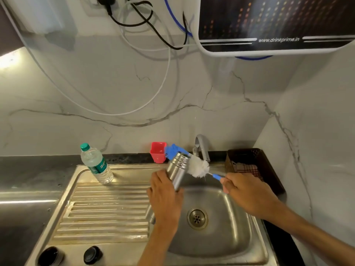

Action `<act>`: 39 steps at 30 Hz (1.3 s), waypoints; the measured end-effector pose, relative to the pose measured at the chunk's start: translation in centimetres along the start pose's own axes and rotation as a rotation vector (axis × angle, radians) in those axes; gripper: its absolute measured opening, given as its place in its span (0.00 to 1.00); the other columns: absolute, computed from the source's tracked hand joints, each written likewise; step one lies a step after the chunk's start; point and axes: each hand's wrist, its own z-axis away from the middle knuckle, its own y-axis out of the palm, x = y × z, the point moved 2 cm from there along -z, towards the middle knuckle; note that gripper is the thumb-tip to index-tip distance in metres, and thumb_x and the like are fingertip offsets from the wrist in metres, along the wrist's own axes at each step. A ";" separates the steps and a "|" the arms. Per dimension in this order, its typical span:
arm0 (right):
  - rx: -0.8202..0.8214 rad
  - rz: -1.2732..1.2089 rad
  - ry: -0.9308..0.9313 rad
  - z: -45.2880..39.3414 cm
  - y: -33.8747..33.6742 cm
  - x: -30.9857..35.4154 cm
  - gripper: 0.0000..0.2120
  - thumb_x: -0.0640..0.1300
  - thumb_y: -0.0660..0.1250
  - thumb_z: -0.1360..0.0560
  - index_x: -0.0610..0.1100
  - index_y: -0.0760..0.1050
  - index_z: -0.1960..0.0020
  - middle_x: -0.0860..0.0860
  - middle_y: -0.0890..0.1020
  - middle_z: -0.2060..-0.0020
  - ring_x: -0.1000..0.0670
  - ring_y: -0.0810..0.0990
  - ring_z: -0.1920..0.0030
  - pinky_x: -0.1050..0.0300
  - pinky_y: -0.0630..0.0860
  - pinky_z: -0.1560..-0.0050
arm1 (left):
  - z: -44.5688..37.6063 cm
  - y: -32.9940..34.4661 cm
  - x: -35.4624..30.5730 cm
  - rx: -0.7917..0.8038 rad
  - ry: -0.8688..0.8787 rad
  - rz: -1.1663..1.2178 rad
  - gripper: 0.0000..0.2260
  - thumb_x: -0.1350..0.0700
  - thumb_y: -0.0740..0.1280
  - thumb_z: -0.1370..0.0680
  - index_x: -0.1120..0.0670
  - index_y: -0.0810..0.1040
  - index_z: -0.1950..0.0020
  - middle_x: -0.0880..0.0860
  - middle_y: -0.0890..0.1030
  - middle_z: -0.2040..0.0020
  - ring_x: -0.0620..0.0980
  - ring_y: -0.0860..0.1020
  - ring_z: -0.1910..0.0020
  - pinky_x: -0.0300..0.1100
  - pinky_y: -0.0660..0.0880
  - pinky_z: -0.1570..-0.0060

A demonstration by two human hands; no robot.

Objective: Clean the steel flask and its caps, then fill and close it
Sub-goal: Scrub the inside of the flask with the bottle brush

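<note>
A: What lies nearest?
B: Two dark caps (51,256) and (92,255) sit on the front edge of the sink (115,169), below the ribbed drainboard (103,212). The drain (197,218) is in the basin to their right.

A: And the hands?
B: The left hand (165,192) has its fingers wrapped round the lower body of the flask (177,170), holding it tilted above the basin, mouth pointing up and away. The right hand (247,191) has its fingers closed round the blue handle of the brush (198,167). The white bristles lie against the flask's upper side, beside the mouth; the blue tip sticks out past it.

A: Farther back?
B: A plastic bottle (96,164) with a green cap stands at the drainboard's back corner. A red cup (158,151) sits on the counter by the wall, the tap (201,146) is right of it, and a dark basket (255,166) holding a checked cloth stands further right. Above hang cables (146,22) and a purifier (276,24).
</note>
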 end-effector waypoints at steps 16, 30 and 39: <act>-0.232 0.170 -0.045 4.3 3.7 -0.8 0.20 0.65 0.42 0.18 0.59 0.67 0.38 0.55 0.80 0.67 0.54 0.80 0.66 0.54 0.80 0.63 | -1.7 -1.6 3.9 0.410 -0.294 0.468 0.31 0.50 0.83 0.35 0.49 0.66 0.43 0.51 0.80 0.50 0.48 0.83 0.57 0.45 0.82 0.63; -0.187 0.210 -0.093 -1.0 1.0 0.2 0.13 0.58 0.52 0.14 0.56 0.73 0.50 0.56 0.78 0.65 0.57 0.76 0.68 0.64 0.69 0.69 | 0.1 -4.2 0.5 0.308 0.240 0.208 0.32 0.47 0.83 0.36 0.41 0.69 0.39 0.40 0.78 0.43 0.40 0.79 0.49 0.35 0.73 0.49; -0.020 -0.345 -0.167 1.4 3.4 -0.3 0.18 0.59 0.60 0.17 0.50 0.71 0.62 0.54 0.73 0.71 0.56 0.69 0.71 0.59 0.68 0.66 | -1.7 -5.1 5.2 0.096 -0.437 0.857 0.25 0.45 0.83 0.32 0.44 0.80 0.38 0.45 0.87 0.48 0.42 0.86 0.51 0.49 0.84 0.43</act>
